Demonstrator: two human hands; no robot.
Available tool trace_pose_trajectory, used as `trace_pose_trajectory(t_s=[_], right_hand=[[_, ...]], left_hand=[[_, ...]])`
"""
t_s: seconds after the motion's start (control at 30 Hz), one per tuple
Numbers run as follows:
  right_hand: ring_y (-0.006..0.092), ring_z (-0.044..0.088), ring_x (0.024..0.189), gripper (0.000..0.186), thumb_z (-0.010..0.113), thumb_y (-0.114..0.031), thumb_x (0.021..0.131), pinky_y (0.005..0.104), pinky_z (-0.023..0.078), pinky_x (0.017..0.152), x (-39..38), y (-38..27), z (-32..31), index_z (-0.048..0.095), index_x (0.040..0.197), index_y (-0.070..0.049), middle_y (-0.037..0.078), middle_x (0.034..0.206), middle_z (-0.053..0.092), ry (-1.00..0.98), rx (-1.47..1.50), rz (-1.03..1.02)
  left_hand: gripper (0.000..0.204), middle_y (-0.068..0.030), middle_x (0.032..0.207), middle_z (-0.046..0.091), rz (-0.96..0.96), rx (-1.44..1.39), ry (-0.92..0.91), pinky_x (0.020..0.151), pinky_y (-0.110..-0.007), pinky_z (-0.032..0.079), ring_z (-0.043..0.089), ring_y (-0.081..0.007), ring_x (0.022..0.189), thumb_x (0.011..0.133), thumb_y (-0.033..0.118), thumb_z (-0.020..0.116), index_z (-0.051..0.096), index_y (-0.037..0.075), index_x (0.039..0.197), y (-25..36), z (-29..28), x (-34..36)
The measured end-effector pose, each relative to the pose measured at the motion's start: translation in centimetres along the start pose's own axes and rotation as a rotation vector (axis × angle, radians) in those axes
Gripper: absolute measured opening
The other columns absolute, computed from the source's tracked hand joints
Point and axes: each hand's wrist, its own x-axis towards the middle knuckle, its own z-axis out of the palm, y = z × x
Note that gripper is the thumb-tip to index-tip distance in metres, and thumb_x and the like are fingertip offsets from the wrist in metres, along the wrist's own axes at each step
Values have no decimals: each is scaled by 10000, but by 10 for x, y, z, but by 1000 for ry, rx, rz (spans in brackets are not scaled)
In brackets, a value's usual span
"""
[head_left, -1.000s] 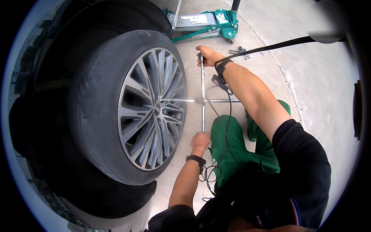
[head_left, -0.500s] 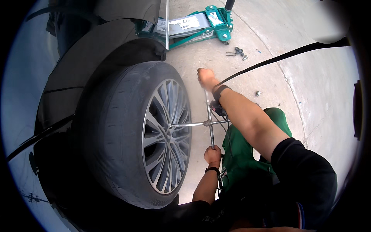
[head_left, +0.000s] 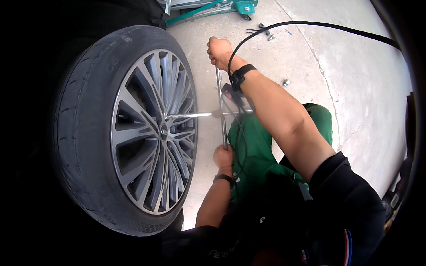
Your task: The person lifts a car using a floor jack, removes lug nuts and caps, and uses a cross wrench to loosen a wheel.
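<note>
A chrome four-way lug wrench [head_left: 191,115] reaches from the wheel hub toward my legs. One arm of it meets the wheel's silver multi-spoke rim [head_left: 133,128] beside the centre cap; the rim hides the socket end. My right hand [head_left: 220,51] is closed around the wrench's far end. My left hand [head_left: 223,158] is closed around its near end, low beside my knee. The black tyre [head_left: 82,146] surrounds the rim and stands upright on my left. Whether a nut sits in the socket cannot be seen.
Part of a green floor jack [head_left: 244,7] shows at the top, by the car. Small metal parts [head_left: 267,33] lie on the concrete [head_left: 337,48], with one loose nut [head_left: 286,82] nearer my right arm. A black cable [head_left: 310,23] runs from my right wrist to the right.
My view has shifted closer to the wheel, so the jack slides partly out at the top. Both hands keep hold of the wrench, its cross bar at nearly the same angle.
</note>
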Motion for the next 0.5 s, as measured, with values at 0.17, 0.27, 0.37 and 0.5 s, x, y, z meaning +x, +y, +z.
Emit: trace_pose_trajectory(t_s=[0.17, 0.27, 0.37, 0.5], right_hand=[[142, 399, 500, 99, 452, -61, 870, 298, 287, 430, -13, -14, 8, 516, 814, -113, 11, 628, 458, 40, -121, 106], [161, 368, 464, 186, 396, -98, 908, 327, 273, 425, -13, -12, 13, 501, 755, -103, 33, 572, 408, 97, -24, 151], [149, 352, 455, 209, 420, -113, 895, 320, 252, 417, -4, -13, 5, 458, 690, -108, 37, 567, 412, 149, -8, 149], [180, 538, 545, 228, 442, -143, 896, 336, 363, 438, 32, 1, -25, 490, 688, -61, 133, 635, 554, 204, -65, -6]], left_hand=[[322, -184, 707, 641, -34, 34, -53, 615, -505, 503, 629, -398, 665, 827, 323, 606, 624, 46, 662, -2, -4, -6], [319, -168, 690, 633, 9, 26, -39, 595, -501, 499, 624, -384, 648, 826, 332, 617, 617, 60, 660, -15, 10, -8], [314, -163, 682, 628, 33, 0, -38, 594, -501, 500, 621, -380, 643, 829, 327, 623, 611, 64, 657, -14, 8, -10], [281, -159, 678, 627, 97, -23, -45, 590, -498, 498, 616, -374, 631, 828, 281, 634, 611, 62, 655, -12, 18, 3]])
